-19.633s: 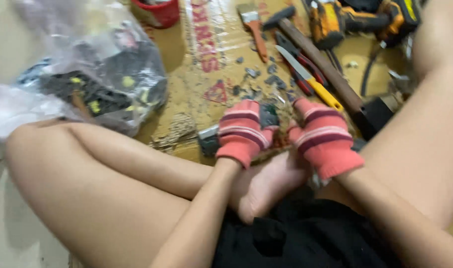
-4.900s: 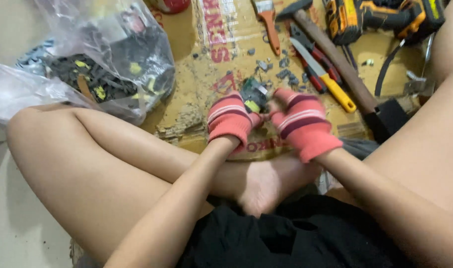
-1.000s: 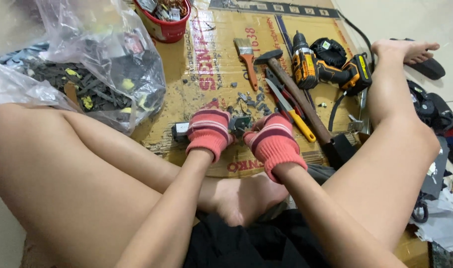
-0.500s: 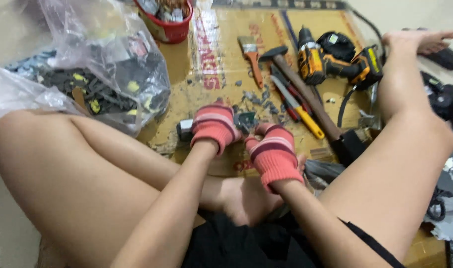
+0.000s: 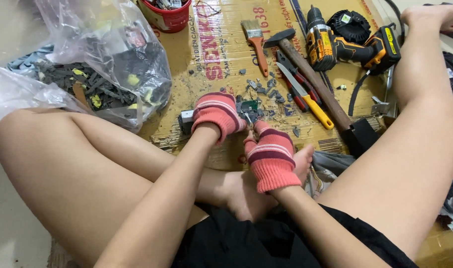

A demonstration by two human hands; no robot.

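- The left hand (image 5: pixel 217 115), in a ribbed knit glove striped coral and dark red, is curled down over a small blocky grey-and-white device (image 5: pixel 186 119) lying on the cardboard sheet (image 5: pixel 206 59); only the device's 9 o'clock end shows past the glove, and I cannot tell whether the fingers clench it or merely press on it.
- The right hand (image 5: pixel 270 155), in a matching glove, sits just at 4 o'clock of the left, fingers bent toward a small green circuit board (image 5: pixel 248 106); whether they pinch anything cannot be told.
- The board lies between the two hands' fingertips, amid jagged grey plastic crumbs (image 5: pixel 266 89) spread toward 12 o'clock.
- The cardboard is flat, tan and printed in red, its near edge frayed and torn at 8 o'clock of the left hand.
- At 1 o'clock of the hands: an orange-handled paintbrush (image 5: pixel 256 42), a wooden-handled hammer (image 5: pixel 311 74), red-handled pliers (image 5: pixel 298 84) and a yellow-handled blade (image 5: pixel 311 99), all lying close and roughly parallel.
- Farther at 2 o'clock lies a yellow-and-black cordless drill (image 5: pixel 330 44).
- At 10 o'clock a crinkled clear plastic bag (image 5: pixel 112 49) holds dark plastic scraps; a red tub (image 5: pixel 167 17) stands at 11 o'clock.
- Bare legs close in at 3 and 9 o'clock, leaving open cardboard mainly toward 12 o'clock.
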